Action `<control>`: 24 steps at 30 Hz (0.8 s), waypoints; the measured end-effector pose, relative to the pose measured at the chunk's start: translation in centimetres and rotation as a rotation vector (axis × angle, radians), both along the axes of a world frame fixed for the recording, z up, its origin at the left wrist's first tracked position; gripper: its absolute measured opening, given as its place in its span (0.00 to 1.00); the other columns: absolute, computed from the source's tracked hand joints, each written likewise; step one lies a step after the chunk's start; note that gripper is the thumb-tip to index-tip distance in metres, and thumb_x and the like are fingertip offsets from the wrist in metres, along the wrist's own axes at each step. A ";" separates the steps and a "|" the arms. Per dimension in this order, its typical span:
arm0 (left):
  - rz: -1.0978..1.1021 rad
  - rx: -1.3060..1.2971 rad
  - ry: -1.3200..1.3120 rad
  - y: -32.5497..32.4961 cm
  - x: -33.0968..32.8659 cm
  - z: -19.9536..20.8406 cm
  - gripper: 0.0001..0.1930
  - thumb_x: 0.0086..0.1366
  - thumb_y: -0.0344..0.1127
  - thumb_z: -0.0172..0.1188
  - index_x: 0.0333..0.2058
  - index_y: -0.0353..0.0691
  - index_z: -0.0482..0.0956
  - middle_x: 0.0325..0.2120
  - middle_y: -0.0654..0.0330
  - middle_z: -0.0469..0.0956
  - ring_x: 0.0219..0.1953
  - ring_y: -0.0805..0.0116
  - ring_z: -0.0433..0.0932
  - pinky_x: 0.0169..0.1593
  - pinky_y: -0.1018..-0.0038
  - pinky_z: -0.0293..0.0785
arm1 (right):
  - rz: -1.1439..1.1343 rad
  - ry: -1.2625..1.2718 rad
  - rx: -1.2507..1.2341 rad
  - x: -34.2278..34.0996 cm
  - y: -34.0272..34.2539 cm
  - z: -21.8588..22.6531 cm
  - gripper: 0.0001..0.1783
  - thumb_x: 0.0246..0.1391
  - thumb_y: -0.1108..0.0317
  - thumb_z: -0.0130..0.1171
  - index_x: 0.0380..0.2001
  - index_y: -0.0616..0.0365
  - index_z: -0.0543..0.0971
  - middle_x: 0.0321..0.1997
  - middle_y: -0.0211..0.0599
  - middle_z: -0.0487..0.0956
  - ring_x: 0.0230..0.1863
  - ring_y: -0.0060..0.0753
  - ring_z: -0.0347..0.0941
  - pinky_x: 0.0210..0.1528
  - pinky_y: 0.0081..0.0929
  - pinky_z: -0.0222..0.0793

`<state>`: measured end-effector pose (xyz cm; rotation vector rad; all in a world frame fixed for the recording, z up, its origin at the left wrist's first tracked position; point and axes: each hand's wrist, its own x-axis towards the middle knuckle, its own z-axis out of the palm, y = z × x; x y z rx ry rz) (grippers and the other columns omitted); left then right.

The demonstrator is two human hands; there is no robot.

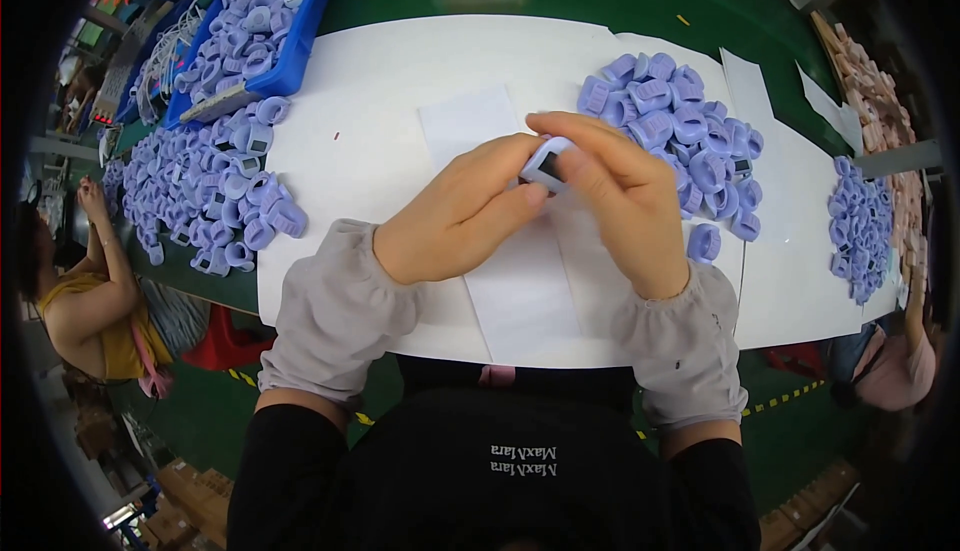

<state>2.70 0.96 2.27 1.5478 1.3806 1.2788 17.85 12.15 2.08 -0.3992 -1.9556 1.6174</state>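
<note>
Pinches lavender gadget [537, 172] btwn L hand [462, 203] & R hand [630, 196] fingertips; lies within grip, abt equally near both, w/ long axis slanting fwd-R.

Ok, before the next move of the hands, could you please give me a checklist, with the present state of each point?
1. Purple device held between left hand and right hand: ok.
2. Its dark display visible to the camera: ok.
3. Display switched on: cannot tell, too small.
4. White paper strip lying below the hands: ok.
5. Left pile and right pile apart: ok.
6. Left-side devices all inside blue tray: not ok, many lie outside.
</note>
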 end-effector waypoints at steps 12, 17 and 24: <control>0.609 -0.170 0.536 -12.0 -7.5 5.0 0.09 0.57 0.29 0.64 0.36 0.36 0.76 0.28 0.62 0.73 0.32 0.72 0.71 0.37 0.76 0.68 | -0.662 -0.442 1.016 6.2 6.6 -0.2 0.22 0.58 0.65 0.58 0.55 0.62 0.72 0.57 0.50 0.73 0.57 0.46 0.68 0.59 0.34 0.63; 0.435 -0.432 0.666 -14.7 -6.5 2.8 0.13 0.51 0.31 0.69 0.34 0.36 0.77 0.29 0.57 0.73 0.31 0.64 0.70 0.36 0.71 0.67 | -0.642 -0.303 1.197 3.5 3.8 0.9 0.22 0.53 0.67 0.62 0.52 0.59 0.75 0.55 0.53 0.72 0.55 0.54 0.69 0.55 0.40 0.63; 0.407 -0.195 0.464 -9.9 -6.0 0.9 0.13 0.55 0.30 0.66 0.38 0.34 0.76 0.32 0.59 0.76 0.36 0.66 0.73 0.41 0.72 0.68 | 0.162 -0.103 0.817 -1.1 0.0 1.1 0.18 0.49 0.77 0.62 0.46 0.60 0.77 0.51 0.42 0.75 0.47 0.41 0.74 0.49 0.32 0.68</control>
